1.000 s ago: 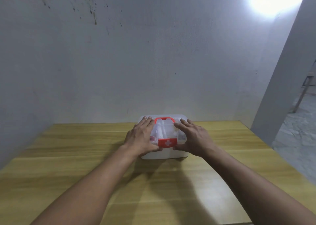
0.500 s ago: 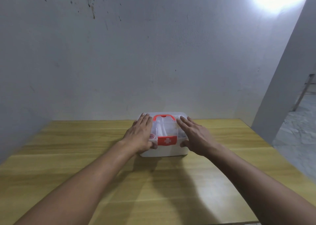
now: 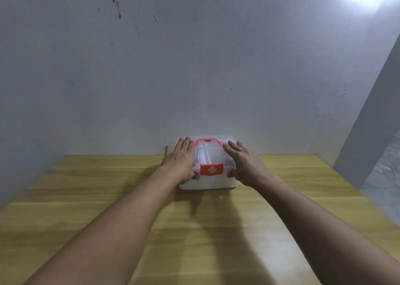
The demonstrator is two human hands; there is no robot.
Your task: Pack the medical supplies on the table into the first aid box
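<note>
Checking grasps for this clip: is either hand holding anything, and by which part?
Nothing is gripped. The left hand and right hand lie flat on the clear lid of the first aid box, either side of its red handle.

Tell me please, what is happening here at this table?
A person is handling a first aid box on a wooden table, near the wall. The lid is on, and some supplies show through it. The left hand lies flat on the left part of the lid; the right hand is at the right part, fingers straight.
</note>
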